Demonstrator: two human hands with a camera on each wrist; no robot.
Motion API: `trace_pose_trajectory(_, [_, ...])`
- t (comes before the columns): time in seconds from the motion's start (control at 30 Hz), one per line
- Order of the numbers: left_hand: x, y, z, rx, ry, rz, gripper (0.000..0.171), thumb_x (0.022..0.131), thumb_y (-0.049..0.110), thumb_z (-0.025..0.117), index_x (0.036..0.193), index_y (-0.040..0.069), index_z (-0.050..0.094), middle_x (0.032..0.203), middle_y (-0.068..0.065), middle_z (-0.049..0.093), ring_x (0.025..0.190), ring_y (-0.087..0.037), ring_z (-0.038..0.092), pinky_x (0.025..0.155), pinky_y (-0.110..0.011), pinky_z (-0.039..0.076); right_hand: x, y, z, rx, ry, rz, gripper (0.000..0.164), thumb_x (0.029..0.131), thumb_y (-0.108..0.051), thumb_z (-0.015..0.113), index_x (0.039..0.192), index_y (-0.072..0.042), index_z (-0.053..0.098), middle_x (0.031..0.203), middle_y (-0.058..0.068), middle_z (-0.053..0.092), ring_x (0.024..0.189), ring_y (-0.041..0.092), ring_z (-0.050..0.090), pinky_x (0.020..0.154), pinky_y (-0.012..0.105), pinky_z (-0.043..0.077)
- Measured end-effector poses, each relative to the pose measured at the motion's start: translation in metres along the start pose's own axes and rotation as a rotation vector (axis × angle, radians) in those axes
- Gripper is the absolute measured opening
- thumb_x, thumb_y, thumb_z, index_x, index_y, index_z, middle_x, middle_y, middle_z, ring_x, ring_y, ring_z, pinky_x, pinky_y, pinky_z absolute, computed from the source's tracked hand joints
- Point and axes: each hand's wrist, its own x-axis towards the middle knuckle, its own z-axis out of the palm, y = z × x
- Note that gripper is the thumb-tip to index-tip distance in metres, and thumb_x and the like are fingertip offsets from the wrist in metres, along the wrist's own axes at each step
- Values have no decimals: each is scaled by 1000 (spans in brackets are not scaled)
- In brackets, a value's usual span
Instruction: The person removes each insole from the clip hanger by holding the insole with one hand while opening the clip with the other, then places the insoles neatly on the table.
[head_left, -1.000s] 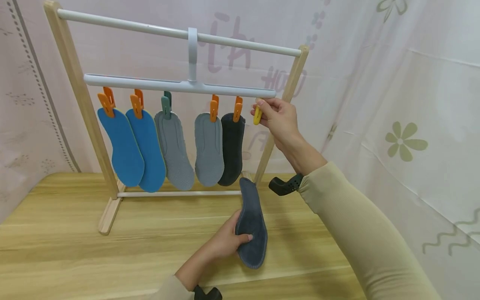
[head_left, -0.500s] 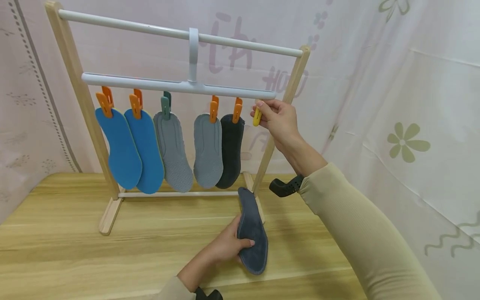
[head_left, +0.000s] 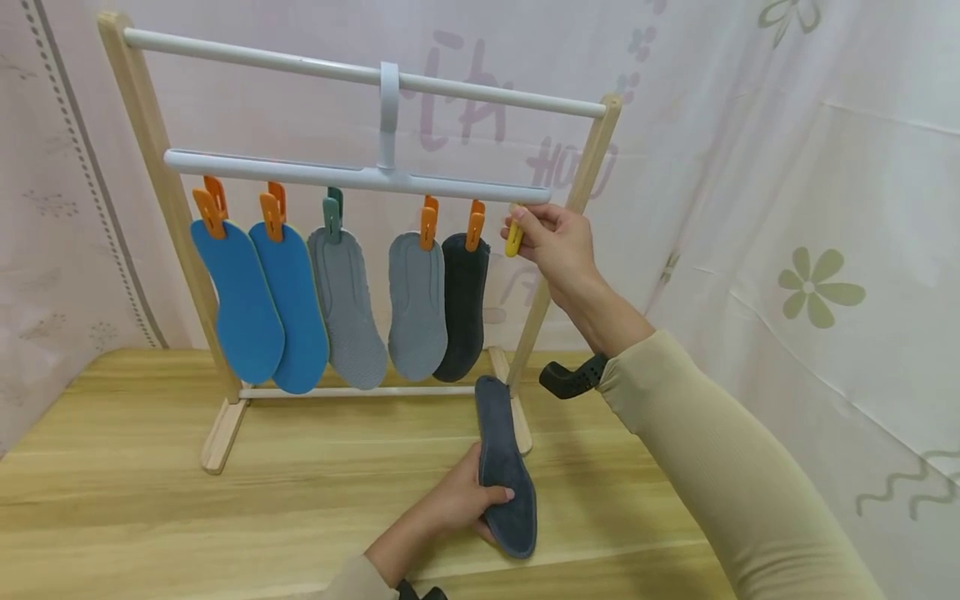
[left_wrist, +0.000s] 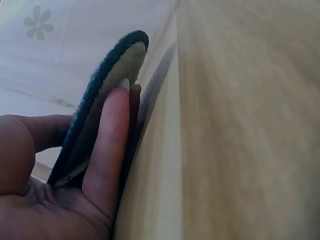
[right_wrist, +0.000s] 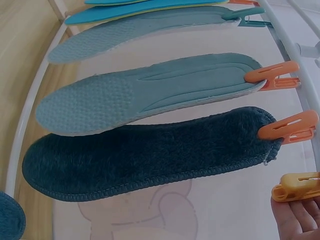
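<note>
My left hand (head_left: 456, 497) holds a dark grey insole (head_left: 498, 433) low over the table, thumb on its upper face. In the left wrist view, fingers support the pale underside of the insole (left_wrist: 127, 60). My right hand (head_left: 561, 246) pinches a yellow clothes peg (head_left: 513, 240) beneath the right end of the white hanger (head_left: 300, 173). Beside it hang a black insole (head_left: 465, 312) and a grey insole (head_left: 417, 317), each on an orange peg. The fuzzy face of the black insole (right_wrist: 150, 155) shows in the right wrist view. Whether the yellow peg's jaws are apart cannot be told.
The hanger hooks over the top bar (head_left: 510, 95) of a wooden rack (head_left: 153, 167). Two blue insoles (head_left: 247, 308) and another grey insole (head_left: 348, 321) hang further left. The rack's feet (head_left: 223, 437) stand on a wood-grain table (head_left: 187, 533), with a patterned curtain (head_left: 787, 183) behind.
My left hand has lowered the dark grey insole slightly, bringing its top end down from the rack's foot. My right hand stays at the yellow peg.
</note>
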Motion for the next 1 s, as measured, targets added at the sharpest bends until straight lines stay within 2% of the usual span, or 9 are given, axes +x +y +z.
trace_pose_trajectory(0.1, [0,0,1,37,19,-4,67,97,5,64,151,3,25,96,-21,73,75,-41,75,49,-43,60,0,1,0,-3,-7,-7,37,100,-20,65,125,6,63,104,8,74,113,33,71,95,38,58])
trace_pose_trajectory(0.23, [1,-1,2,99,65,-25,55,99,12,65,145,2,36,89,-17,74,67,-34,75,45,-41,58,0,1,1,-15,-4,-8,33,99,-20,65,123,4,64,112,15,74,113,32,71,96,38,58])
trace_pose_trajectory(0.4, [2,0,2,211,104,-26,47,99,16,66,139,1,45,82,-13,73,60,-26,72,43,-39,57,0,1,0,-23,-2,-9,33,99,-21,66,122,3,65,108,10,74,109,28,73,96,38,58])
trace_pose_trajectory(0.53, [1,2,1,342,148,10,50,99,19,65,142,-1,47,77,-9,72,50,-19,68,40,-36,54,0,2,-1,-34,4,-8,35,98,-22,67,124,3,65,104,8,74,110,29,73,95,38,58])
trace_pose_trajectory(0.63, [0,4,1,449,206,33,51,99,20,65,142,-1,49,77,-8,72,44,-19,64,38,-35,53,0,2,-1,-45,8,-5,36,99,-23,67,124,2,65,103,7,74,110,29,73,95,37,58])
trace_pose_trajectory(0.7, [-1,6,2,551,256,43,51,98,22,66,141,-2,52,86,-12,75,55,-19,70,46,-37,57,0,2,-1,-41,8,-2,35,98,-22,67,124,2,65,103,7,74,108,28,73,94,36,58])
trace_pose_trajectory(0.77, [-1,9,2,674,315,43,53,97,25,68,140,-3,54,101,-16,76,74,-23,75,59,-41,60,-1,1,0,-35,6,-1,35,98,-22,67,123,2,65,103,7,74,107,27,74,94,36,59])
trace_pose_trajectory(0.87, [-3,15,2,864,392,35,56,96,30,70,138,-4,57,119,-20,73,101,-30,73,77,-45,60,-1,1,0,-31,2,-1,36,98,-22,67,124,2,65,110,12,74,109,28,73,94,36,59])
trace_pose_trajectory(1.0, [-5,23,2,1006,418,9,56,95,33,71,136,-2,59,121,-21,72,105,-35,72,78,-50,59,-2,1,-1,-20,-19,9,38,100,-22,64,130,2,62,128,22,68,117,31,69,97,35,57])
